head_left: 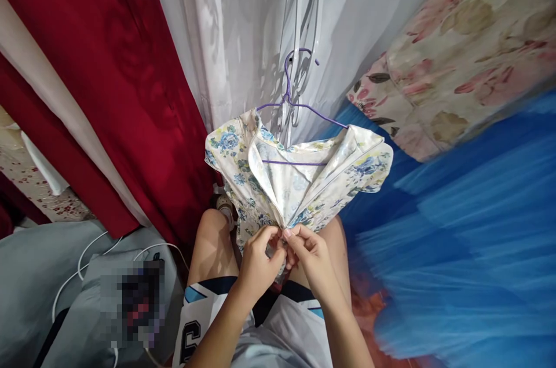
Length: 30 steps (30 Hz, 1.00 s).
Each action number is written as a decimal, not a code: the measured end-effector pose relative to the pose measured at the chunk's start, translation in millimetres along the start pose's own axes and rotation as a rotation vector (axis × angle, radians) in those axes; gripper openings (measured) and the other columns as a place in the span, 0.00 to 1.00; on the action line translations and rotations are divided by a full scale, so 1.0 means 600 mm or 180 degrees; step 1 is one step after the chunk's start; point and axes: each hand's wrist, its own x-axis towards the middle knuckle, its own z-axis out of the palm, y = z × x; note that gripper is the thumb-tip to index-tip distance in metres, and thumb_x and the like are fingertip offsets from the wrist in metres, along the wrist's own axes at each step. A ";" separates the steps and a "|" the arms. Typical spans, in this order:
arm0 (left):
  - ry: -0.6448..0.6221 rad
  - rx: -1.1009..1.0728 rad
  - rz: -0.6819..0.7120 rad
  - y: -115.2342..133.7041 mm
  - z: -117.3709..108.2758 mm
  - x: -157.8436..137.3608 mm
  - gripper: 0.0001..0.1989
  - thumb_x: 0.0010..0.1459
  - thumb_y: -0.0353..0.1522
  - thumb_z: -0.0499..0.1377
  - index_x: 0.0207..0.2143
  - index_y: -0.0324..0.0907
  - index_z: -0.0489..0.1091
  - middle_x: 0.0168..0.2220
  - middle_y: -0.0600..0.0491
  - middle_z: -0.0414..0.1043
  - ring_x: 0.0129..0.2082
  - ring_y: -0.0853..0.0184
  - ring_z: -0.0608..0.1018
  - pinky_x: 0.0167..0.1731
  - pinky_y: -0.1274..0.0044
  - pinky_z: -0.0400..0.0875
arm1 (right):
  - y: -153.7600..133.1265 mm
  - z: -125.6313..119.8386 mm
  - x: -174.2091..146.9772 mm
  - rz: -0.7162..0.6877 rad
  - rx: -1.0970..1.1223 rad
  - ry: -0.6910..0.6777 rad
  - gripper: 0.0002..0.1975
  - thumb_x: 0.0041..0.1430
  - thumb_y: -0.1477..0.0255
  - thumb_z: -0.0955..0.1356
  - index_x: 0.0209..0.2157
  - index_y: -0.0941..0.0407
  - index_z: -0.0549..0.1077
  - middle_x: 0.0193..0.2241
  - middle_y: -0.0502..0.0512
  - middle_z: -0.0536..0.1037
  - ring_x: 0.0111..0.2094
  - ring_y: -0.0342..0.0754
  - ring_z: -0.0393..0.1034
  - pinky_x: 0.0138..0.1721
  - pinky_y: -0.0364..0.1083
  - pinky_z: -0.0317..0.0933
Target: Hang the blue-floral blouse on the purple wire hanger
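A white short-sleeved blouse (243, 182) with blue flowers hangs on a purple wire hanger (319, 114) in front of me. The hanger's hook is caught on white straps (297, 14). At the bottom of the blouse's V-shaped neckline, my left hand (263, 258) pinches the front edge of the cloth. Close against it, my right hand (310, 252) pinches the same spot from the other side. The two sets of fingertips almost meet there. Whether a button or other fastener is between them is too small to tell. The lower part of the blouse is largely hidden behind my hands.
White curtains (247, 20) hang behind the hanger, and a red curtain (143, 66) is on the left. Floral fabric (473, 49) and blue tulle (456, 252) are at the right. White cables (65, 287) lie over a grey surface (26, 263) at lower left, beside a blurred-out patch.
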 end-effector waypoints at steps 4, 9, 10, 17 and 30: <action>-0.0059 0.0053 0.0076 0.003 0.005 0.000 0.06 0.58 0.23 0.54 0.34 0.42 0.66 0.32 0.53 0.71 0.33 0.67 0.73 0.36 0.77 0.67 | -0.008 -0.011 0.000 0.0121 0.0054 0.0065 0.19 0.60 0.57 0.69 0.26 0.58 0.69 0.11 0.44 0.63 0.13 0.37 0.53 0.16 0.39 0.44; -0.0054 0.0112 0.0337 0.003 -0.003 0.013 0.06 0.61 0.24 0.53 0.35 0.42 0.67 0.34 0.51 0.72 0.35 0.66 0.74 0.36 0.77 0.66 | -0.025 -0.018 0.003 0.0453 0.0348 -0.0126 0.15 0.57 0.60 0.70 0.33 0.60 0.75 0.11 0.46 0.67 0.10 0.37 0.52 0.14 0.39 0.37; -0.0060 0.0142 0.0396 0.003 -0.006 0.016 0.06 0.62 0.24 0.53 0.35 0.42 0.67 0.34 0.51 0.72 0.35 0.66 0.74 0.36 0.77 0.66 | -0.033 -0.017 0.008 0.0445 0.0400 -0.0113 0.15 0.56 0.61 0.70 0.33 0.60 0.75 0.12 0.47 0.69 0.10 0.36 0.52 0.13 0.39 0.37; -0.0167 0.0643 0.0761 -0.012 -0.022 0.036 0.07 0.60 0.24 0.54 0.31 0.43 0.65 0.30 0.52 0.71 0.30 0.66 0.74 0.32 0.76 0.64 | -0.134 0.002 0.098 -0.0236 0.0511 0.0048 0.11 0.51 0.66 0.71 0.23 0.61 0.75 0.12 0.48 0.69 0.10 0.35 0.51 0.13 0.38 0.40; -0.0336 0.0605 0.0817 -0.062 -0.006 0.076 0.07 0.58 0.23 0.52 0.30 0.42 0.64 0.28 0.53 0.66 0.26 0.68 0.70 0.29 0.78 0.63 | -0.265 0.050 0.243 -0.1050 0.0795 0.0459 0.06 0.45 0.71 0.69 0.23 0.61 0.73 0.11 0.44 0.65 0.11 0.34 0.50 0.13 0.38 0.41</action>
